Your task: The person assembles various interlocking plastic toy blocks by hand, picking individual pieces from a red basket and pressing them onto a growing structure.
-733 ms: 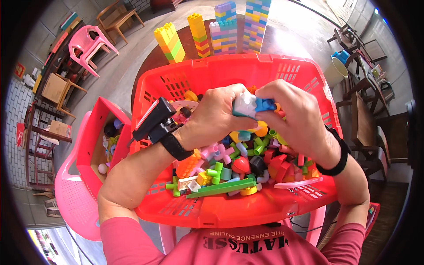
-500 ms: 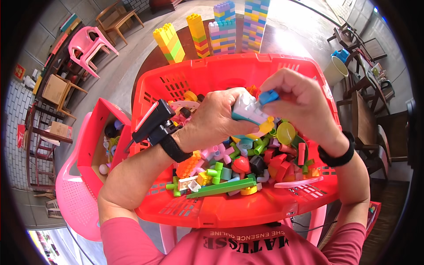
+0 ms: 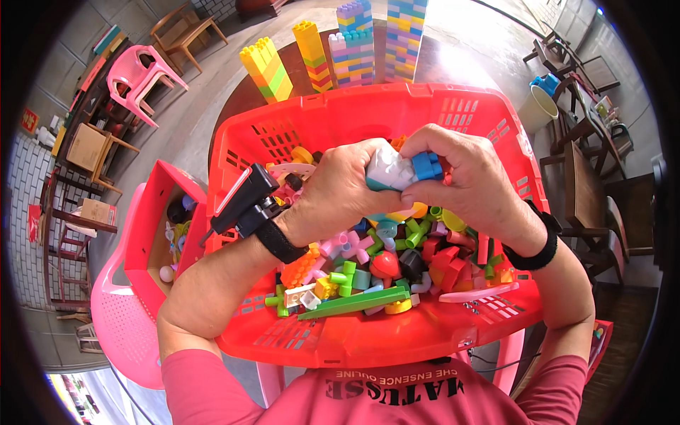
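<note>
Above the red basket [image 3: 340, 350], my left hand [image 3: 340, 180] grips a small block stack [image 3: 388, 170] with a pale, whitish top layer. My right hand [image 3: 467, 184] is closed around a blue building block [image 3: 427, 166], which sits against the right end of the stack. Whether the blue block is pressed onto it I cannot tell. My fingers hide the stack's underside, where some yellow shows. Beneath my hands lie many loose toy pieces, among them a long green strip [image 3: 358, 302], a red rounded piece [image 3: 385, 265] and an orange block [image 3: 301, 268].
Block towers stand on the round table beyond the basket: a yellow-green one [image 3: 267, 71], a yellow-red one [image 3: 312, 57] and taller pastel ones [image 3: 405, 42]. At left, a red box [image 3: 145, 248] of toys rests on a pink chair [image 3: 127, 333]. Wooden furniture [image 3: 586, 188] stands right.
My right hand has come down with the blue block, from over the stack's top to its right end. My left hand still holds the stack, now turned more level.
</note>
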`<state>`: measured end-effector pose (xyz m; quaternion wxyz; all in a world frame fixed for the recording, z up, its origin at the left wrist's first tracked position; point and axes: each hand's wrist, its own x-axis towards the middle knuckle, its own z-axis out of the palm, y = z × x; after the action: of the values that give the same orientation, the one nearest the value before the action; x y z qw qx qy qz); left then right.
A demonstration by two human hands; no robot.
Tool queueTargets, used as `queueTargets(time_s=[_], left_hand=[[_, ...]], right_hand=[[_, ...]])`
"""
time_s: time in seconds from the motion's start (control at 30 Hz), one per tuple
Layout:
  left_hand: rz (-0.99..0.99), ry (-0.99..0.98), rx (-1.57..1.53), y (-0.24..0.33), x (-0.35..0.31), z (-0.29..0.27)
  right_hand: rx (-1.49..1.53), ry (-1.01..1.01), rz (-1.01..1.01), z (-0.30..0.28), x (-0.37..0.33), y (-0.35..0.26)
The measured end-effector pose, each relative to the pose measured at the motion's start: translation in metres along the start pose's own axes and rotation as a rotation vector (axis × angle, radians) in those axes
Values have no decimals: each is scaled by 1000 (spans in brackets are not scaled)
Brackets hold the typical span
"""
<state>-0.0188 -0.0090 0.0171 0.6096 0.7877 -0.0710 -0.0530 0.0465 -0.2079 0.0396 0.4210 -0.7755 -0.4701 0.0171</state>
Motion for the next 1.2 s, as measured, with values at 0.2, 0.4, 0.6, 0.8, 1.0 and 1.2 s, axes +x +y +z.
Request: queueTargets(time_s=[0.2, 0.4, 0.6, 0.8, 1.0, 1.2], left_hand=[[-45, 15, 11, 8, -5, 2], [32, 57, -6, 12, -7, 2], [36, 203, 114, 12, -1, -6], [58, 127, 126, 12, -5, -4], [54, 127, 115, 10, -5, -5], [32, 121, 19, 10, -7, -7]], right_hand=[[66, -61, 30, -7, 1, -8], [537, -71, 250, -15, 6, -7], [203, 74, 114, -21, 2, -6], [43, -8, 133, -16, 1, -6], [16, -3, 97, -11, 1, -7], [179, 9, 147, -4, 0, -4]])
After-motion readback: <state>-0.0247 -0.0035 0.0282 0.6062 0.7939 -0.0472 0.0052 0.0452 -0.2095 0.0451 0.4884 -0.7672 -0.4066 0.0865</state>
